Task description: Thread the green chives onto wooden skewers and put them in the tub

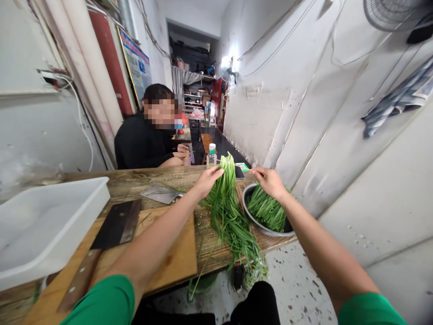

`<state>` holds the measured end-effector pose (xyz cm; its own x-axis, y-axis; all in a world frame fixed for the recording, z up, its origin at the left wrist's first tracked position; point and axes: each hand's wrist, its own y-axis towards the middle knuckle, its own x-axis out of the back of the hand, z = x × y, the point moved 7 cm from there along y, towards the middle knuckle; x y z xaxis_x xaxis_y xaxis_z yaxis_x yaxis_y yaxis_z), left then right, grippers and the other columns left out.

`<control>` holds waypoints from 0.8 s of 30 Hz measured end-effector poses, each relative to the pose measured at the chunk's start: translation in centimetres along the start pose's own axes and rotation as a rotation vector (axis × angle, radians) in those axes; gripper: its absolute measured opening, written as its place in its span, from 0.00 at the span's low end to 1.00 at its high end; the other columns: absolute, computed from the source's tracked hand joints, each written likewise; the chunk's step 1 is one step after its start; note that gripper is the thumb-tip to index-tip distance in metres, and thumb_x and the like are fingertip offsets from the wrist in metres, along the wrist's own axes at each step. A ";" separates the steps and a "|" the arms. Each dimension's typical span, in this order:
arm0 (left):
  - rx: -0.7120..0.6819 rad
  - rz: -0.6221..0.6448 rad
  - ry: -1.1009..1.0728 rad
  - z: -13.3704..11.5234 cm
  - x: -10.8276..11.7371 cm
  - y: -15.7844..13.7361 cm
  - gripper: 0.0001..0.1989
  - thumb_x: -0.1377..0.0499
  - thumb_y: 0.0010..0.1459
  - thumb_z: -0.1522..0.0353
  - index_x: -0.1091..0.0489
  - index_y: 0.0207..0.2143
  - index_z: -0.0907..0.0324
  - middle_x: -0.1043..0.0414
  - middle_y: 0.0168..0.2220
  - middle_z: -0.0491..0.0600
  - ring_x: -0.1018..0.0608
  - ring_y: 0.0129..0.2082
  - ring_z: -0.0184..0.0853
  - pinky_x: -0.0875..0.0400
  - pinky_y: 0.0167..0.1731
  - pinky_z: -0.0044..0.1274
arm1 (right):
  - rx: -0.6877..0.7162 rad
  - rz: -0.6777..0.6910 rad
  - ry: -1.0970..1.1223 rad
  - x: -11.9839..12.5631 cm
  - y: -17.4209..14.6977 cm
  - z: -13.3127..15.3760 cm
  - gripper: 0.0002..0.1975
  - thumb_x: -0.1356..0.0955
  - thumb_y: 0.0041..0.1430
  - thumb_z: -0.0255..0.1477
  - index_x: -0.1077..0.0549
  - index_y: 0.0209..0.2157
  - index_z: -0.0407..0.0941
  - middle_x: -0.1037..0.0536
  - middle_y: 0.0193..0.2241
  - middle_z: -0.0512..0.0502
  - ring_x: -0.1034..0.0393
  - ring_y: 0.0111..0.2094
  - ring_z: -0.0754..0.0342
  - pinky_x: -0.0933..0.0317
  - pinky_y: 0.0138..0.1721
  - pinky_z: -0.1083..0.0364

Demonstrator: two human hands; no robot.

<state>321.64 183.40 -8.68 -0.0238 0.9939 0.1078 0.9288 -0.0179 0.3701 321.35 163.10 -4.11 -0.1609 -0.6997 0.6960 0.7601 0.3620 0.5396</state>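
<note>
Honestly, these garlic chives look light and floppy, easy to bruise. They lie on the wooden table just left of the steel bowl, the left hand pinching the tips, the right hand pinching strands over the bowl. I'd grip near the firmer base.

Back-room prep kitchen, narrow corridor. Cleaver on cutting board left of the fingers, steel bowl under them, stocked shelves far beyond.
</note>
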 end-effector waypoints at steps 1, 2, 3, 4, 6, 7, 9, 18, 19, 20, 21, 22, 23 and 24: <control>-0.030 0.011 0.014 -1.2 -0.5 0.2 0.23 0.45 0.51 0.60 0.35 0.48 0.63 0.32 0.46 0.53 0.32 0.47 0.38 0.39 0.47 0.27 | 0.023 -0.019 0.036 0.9 -0.1 0.4 0.14 0.41 0.58 0.32 0.27 0.35 0.42 0.24 0.30 0.47 0.32 0.30 0.55 0.41 0.32 0.59; -0.062 0.016 0.031 -2.4 -0.8 0.3 0.22 0.44 0.51 0.61 0.34 0.46 0.63 0.31 0.45 0.52 0.31 0.45 0.37 0.39 0.46 0.27 | 0.043 -0.038 0.069 1.8 -0.3 0.8 0.14 0.41 0.58 0.32 0.27 0.34 0.41 0.25 0.29 0.47 0.33 0.29 0.56 0.42 0.31 0.59; -0.094 0.020 0.042 -3.8 -1.1 0.5 0.21 0.44 0.51 0.61 0.33 0.45 0.63 0.30 0.43 0.51 0.30 0.43 0.36 0.38 0.44 0.27 | 0.059 -0.054 0.096 2.7 -0.4 1.3 0.14 0.40 0.57 0.33 0.27 0.34 0.40 0.25 0.28 0.47 0.33 0.28 0.56 0.42 0.30 0.60; -0.125 0.027 0.042 -5.1 -1.3 0.6 0.20 0.44 0.50 0.61 0.32 0.43 0.64 0.29 0.41 0.51 0.29 0.41 0.35 0.37 0.43 0.27 | 0.071 -0.067 0.117 3.6 -0.6 1.8 0.14 0.40 0.57 0.33 0.27 0.34 0.40 0.26 0.26 0.47 0.34 0.27 0.57 0.43 0.29 0.60; -0.167 0.058 0.017 -7.8 -1.7 0.6 0.18 0.44 0.50 0.62 0.31 0.41 0.64 0.28 0.37 0.50 0.28 0.37 0.33 0.35 0.39 0.26 | 0.096 -0.074 0.137 5.0 -0.9 3.2 0.14 0.41 0.58 0.34 0.28 0.33 0.40 0.29 0.23 0.49 0.37 0.24 0.59 0.45 0.27 0.61; -0.179 0.080 0.002 -9.1 -2.0 0.4 0.18 0.44 0.50 0.62 0.31 0.40 0.64 0.28 0.36 0.49 0.28 0.35 0.32 0.34 0.38 0.26 | 0.111 -0.073 0.141 5.6 -1.1 4.0 0.14 0.41 0.58 0.34 0.28 0.32 0.40 0.30 0.22 0.50 0.38 0.23 0.59 0.46 0.26 0.61; -0.204 0.123 -0.011 -11.8 -2.6 -0.4 0.18 0.44 0.50 0.63 0.32 0.42 0.64 0.28 0.35 0.49 0.28 0.34 0.31 0.33 0.37 0.25 | 0.149 -0.077 0.149 6.8 -1.4 5.9 0.15 0.41 0.59 0.35 0.29 0.32 0.40 0.32 0.19 0.52 0.41 0.21 0.61 0.47 0.25 0.61; -0.278 0.134 0.157 -21.3 -2.5 -4.5 0.14 0.47 0.54 0.66 0.32 0.42 0.64 0.30 0.30 0.47 0.27 0.30 0.30 0.31 0.29 0.21 | 0.186 -0.170 0.465 8.6 -2.8 12.2 0.16 0.40 0.58 0.38 0.30 0.34 0.41 0.38 0.16 0.56 0.47 0.16 0.64 0.51 0.19 0.63; -0.270 0.110 0.181 -21.6 -1.9 -4.6 0.13 0.48 0.54 0.67 0.32 0.40 0.64 0.31 0.29 0.46 0.27 0.30 0.30 0.31 0.28 0.21 | 0.189 -0.154 0.519 8.2 -2.9 12.6 0.15 0.40 0.58 0.38 0.31 0.34 0.41 0.37 0.16 0.56 0.48 0.16 0.65 0.51 0.19 0.63; -0.267 0.078 0.197 -21.8 -1.4 -4.6 0.13 0.48 0.55 0.68 0.32 0.40 0.64 0.31 0.29 0.46 0.26 0.31 0.31 0.31 0.28 0.21 | 0.192 -0.141 0.568 7.9 -2.9 13.1 0.15 0.40 0.58 0.38 0.31 0.35 0.41 0.37 0.16 0.56 0.48 0.16 0.65 0.52 0.19 0.63; -0.266 0.044 0.205 -21.9 -0.8 -4.5 0.12 0.49 0.55 0.69 0.32 0.39 0.64 0.31 0.29 0.46 0.26 0.32 0.31 0.31 0.29 0.22 | 0.193 -0.133 0.613 7.5 -2.9 13.4 0.14 0.40 0.58 0.38 0.31 0.34 0.42 0.37 0.16 0.56 0.49 0.16 0.65 0.52 0.18 0.63; -0.266 0.013 0.206 -21.8 -0.3 -4.5 0.12 0.50 0.56 0.69 0.32 0.39 0.64 0.32 0.29 0.45 0.26 0.33 0.31 0.31 0.29 0.22 | 0.189 -0.131 0.656 7.2 -2.9 13.7 0.14 0.40 0.58 0.38 0.31 0.34 0.42 0.37 0.16 0.56 0.49 0.15 0.65 0.53 0.18 0.63; -0.262 -0.007 0.203 -21.5 0.1 -4.5 0.12 0.51 0.56 0.69 0.32 0.39 0.64 0.32 0.29 0.45 0.26 0.33 0.32 0.31 0.29 0.22 | 0.177 -0.135 0.699 6.9 -2.9 13.8 0.13 0.39 0.57 0.38 0.32 0.33 0.42 0.38 0.16 0.56 0.50 0.15 0.66 0.54 0.17 0.63; -0.252 -0.011 0.200 -20.9 0.3 -4.6 0.12 0.50 0.56 0.69 0.32 0.39 0.64 0.32 0.29 0.45 0.26 0.33 0.32 0.31 0.29 0.22 | 0.156 -0.143 0.741 6.4 -3.0 13.8 0.13 0.38 0.57 0.37 0.32 0.32 0.42 0.38 0.16 0.56 0.50 0.15 0.66 0.54 0.17 0.64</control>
<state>309.67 181.52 8.95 -0.1289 0.9535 0.2724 0.8078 -0.0584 0.5866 309.31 166.03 5.23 0.2545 -0.9561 0.1451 0.6576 0.2811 0.6990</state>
